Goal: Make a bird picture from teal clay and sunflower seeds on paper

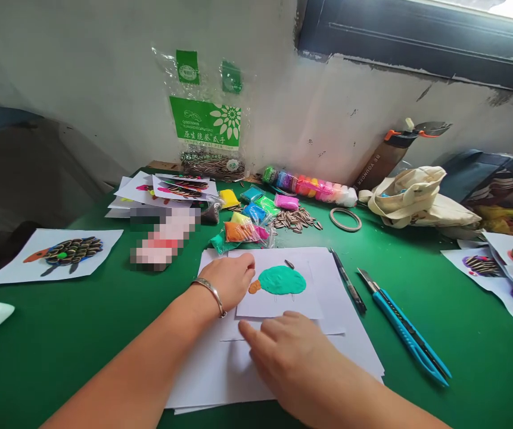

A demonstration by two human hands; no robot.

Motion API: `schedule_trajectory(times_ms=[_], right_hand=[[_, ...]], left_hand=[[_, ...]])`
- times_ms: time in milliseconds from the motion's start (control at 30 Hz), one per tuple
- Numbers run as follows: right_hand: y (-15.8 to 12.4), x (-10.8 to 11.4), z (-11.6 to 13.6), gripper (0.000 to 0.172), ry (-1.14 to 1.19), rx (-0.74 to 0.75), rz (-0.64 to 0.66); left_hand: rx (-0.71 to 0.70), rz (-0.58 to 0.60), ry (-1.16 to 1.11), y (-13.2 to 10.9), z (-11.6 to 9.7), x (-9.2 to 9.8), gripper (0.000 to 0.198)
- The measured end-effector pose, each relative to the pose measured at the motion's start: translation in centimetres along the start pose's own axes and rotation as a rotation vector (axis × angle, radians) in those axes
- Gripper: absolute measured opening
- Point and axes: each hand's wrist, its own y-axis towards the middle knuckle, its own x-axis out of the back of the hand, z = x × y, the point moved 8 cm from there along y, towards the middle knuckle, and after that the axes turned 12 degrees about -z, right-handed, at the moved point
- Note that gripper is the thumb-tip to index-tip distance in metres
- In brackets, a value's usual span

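Observation:
My left hand [227, 277], a bangle at its wrist, lies at the left edge of a small white sheet [278, 307]. Its fingers are curled together close to an orange clay piece [255, 286]; whatever they may hold is hidden. A flat teal clay oval [283, 280] joins that piece on the sheet, with short drawn leg outlines below. One sunflower seed [289, 264] sits at the oval's top edge. Over the front of the papers is my right hand [292, 357], one finger stretched out left, the others bent, nothing visible in them.
To the right lie a pen [348, 280] and a blue utility knife [403, 330], blade end away from me. Behind are clay packets [238, 229], loose sunflower seeds [296, 220], a tape ring [345, 219] and a seed bag [211, 131]. A seed-covered turtle picture [71, 256] lies left.

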Motion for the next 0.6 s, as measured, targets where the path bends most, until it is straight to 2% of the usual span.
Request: schedule_trajectory(times_ms=[100,200,333,600], right_hand=[[0.0,0.8,-2.9,0.043,-0.132,-0.131,-0.055],[0.0,0.1,-4.8,0.048,-0.196,-0.256,0.026],[0.3,-1.0,-4.9,0.053,-0.183,-0.337,0.153],[0.2,-1.4,-5.3,0.053,-0.121,-0.405,0.255]], left_hand=[[0.006,-0.003,-0.005,0.1,0.1,-0.1,0.025],[0.014,-0.006,-0.004,0.1,0.2,-0.2,0.026],[0.021,-0.012,-0.006,0.0,0.3,-0.1,0.025],[0.014,-0.018,-0.005,0.0,0.2,-0.2,0.024]])
